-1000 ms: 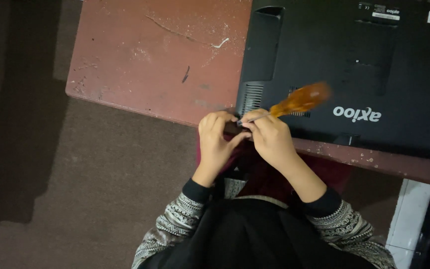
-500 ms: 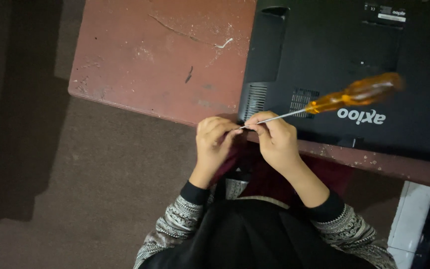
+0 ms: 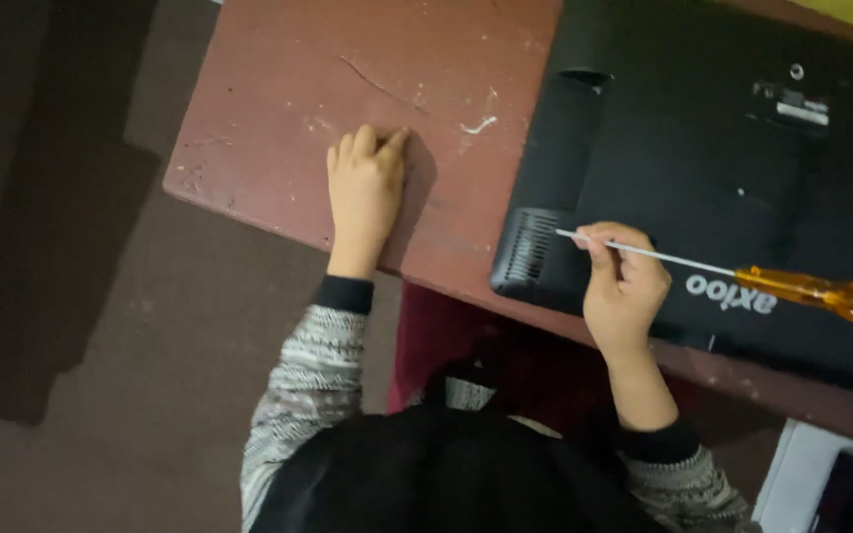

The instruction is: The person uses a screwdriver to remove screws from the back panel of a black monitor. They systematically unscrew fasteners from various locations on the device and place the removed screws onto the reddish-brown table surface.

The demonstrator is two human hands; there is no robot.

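The left hand (image 3: pixel 365 188) has left the screwdriver (image 3: pixel 742 271) and now lies flat, released, palm down on the tabletop (image 3: pixel 278 89). One screwdriver remains: the right hand (image 3: pixel 624 286) grasps its shaft, tip pointing left over the black laptop (image 3: pixel 703 148), orange handle far right, axis almost horizontal.

Laptop (image 3: pixel 723 188) on table (image 3: pixel 278 109) at right w/ screwdriver (image 3: pixel 742 271) lying across it; left hand (image 3: pixel 365 188) on table further left.
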